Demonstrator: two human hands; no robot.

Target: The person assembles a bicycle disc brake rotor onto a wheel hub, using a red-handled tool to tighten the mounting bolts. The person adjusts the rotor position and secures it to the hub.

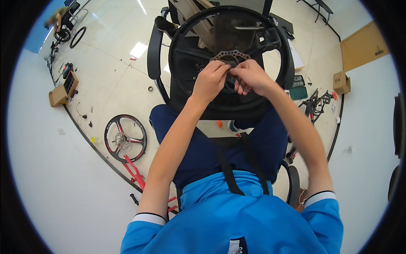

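A black wheel (172, 63) with wide spokes lies flat over the seat of a black office chair in front of me. At its hub is a perforated metal brake disc (230, 53). Both my hands meet at the near side of this disc. My left hand (210, 79) has its thumb and fingers pinched together at the hub. Beside it, my right hand (252, 77) is closed too, with its fingertips by the left ones. What either hand holds is too small and hidden to make out. Small dark parts (198, 67) lie left of my left hand.
A metal rod (248, 28) lies on the far side. On the floor at left are a red-spoked wheel (144, 137), a red frame (134, 169) and an open cardboard box (59, 96). At right are a tool case (298, 93) and a carton (341, 82). Another person (59, 20) bends over far left.
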